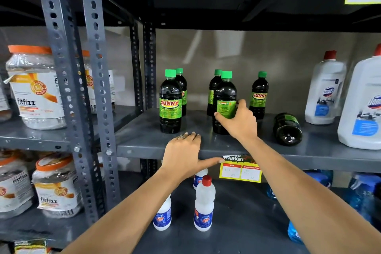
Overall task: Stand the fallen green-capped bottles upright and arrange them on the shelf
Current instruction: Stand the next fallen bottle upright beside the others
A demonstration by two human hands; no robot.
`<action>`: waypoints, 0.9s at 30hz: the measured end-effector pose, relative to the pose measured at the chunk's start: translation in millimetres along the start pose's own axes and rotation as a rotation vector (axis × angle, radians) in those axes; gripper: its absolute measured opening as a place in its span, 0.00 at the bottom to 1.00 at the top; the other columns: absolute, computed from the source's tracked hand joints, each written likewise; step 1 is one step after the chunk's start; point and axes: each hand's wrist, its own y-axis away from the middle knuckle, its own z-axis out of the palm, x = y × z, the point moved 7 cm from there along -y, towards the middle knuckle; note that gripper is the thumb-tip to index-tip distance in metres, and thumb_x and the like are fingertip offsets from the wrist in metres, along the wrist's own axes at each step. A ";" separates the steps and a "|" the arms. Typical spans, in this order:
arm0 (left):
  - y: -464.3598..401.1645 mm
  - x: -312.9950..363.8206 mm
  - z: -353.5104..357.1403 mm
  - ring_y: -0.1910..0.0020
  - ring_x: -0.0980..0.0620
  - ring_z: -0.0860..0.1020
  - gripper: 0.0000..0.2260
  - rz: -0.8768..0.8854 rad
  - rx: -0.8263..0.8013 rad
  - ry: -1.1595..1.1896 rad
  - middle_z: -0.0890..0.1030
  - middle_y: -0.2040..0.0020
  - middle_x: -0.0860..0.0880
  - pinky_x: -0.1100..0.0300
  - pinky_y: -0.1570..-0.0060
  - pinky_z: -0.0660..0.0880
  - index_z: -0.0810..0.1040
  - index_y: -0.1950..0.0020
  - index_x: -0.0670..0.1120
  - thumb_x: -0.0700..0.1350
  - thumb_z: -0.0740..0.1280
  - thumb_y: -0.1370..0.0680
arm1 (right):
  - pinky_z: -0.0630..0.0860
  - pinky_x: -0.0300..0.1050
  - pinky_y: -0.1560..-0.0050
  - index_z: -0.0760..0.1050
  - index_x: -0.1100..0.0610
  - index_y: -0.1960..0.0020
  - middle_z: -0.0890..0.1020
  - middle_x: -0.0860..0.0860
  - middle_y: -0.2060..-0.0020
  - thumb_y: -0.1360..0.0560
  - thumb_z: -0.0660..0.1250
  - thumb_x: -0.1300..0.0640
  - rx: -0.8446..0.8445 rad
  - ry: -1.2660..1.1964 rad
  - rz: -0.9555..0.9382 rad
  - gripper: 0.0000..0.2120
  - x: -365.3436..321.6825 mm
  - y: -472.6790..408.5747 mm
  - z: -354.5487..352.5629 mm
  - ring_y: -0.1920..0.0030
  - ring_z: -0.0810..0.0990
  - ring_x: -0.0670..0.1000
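Observation:
Several dark bottles with green caps stand upright on the grey shelf [321, 156]. My right hand [239, 120] is wrapped around the lower half of one upright bottle [225, 97] near the middle. Another upright bottle [170, 105] stands front left, with a second [181, 84] behind it. Two more [213, 88] [259, 97] stand at the back. One bottle [287, 128] lies on its side to the right, base toward me, cap hidden. My left hand [184, 155] rests on the shelf's front edge, fingers spread, holding no bottle.
Large white red-capped jugs [323, 90] [365, 109] stand at the shelf's right end. White red-capped bottles [204, 206] and blue bottles [296, 233] sit on the shelf below. Orange-lidded jars [35, 88] fill the left rack, beyond grey perforated uprights [97, 80]. A yellow price tag [240, 171] hangs on the edge.

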 end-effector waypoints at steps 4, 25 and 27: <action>-0.6 -0.4 -1.1 0.35 0.47 0.75 0.51 -0.003 0.009 -0.010 0.78 0.35 0.46 0.55 0.42 0.73 0.77 0.35 0.43 0.80 0.41 0.35 | 0.79 0.55 0.52 0.69 0.55 0.42 0.81 0.53 0.48 0.36 0.68 0.29 0.020 -0.001 -0.026 0.36 -2.6 1.7 -2.1 0.48 0.82 0.57; -0.1 0.4 2.5 0.44 0.46 0.81 0.49 -0.004 0.003 0.030 0.83 0.44 0.45 0.54 0.51 0.78 0.82 0.44 0.42 0.79 0.42 0.32 | 0.73 0.45 0.44 0.62 0.55 0.29 0.78 0.50 0.44 0.33 0.78 0.55 -0.246 -0.412 0.054 0.38 9.9 -9.6 22.2 0.44 0.78 0.52; -0.2 0.5 1.8 0.44 0.46 0.81 0.48 -0.002 0.010 0.024 0.84 0.45 0.45 0.55 0.52 0.78 0.83 0.44 0.42 0.79 0.43 0.32 | 0.73 0.47 0.40 0.61 0.55 0.29 0.78 0.50 0.44 0.34 0.79 0.54 -0.270 -0.436 0.067 0.40 11.4 -10.4 25.4 0.44 0.78 0.51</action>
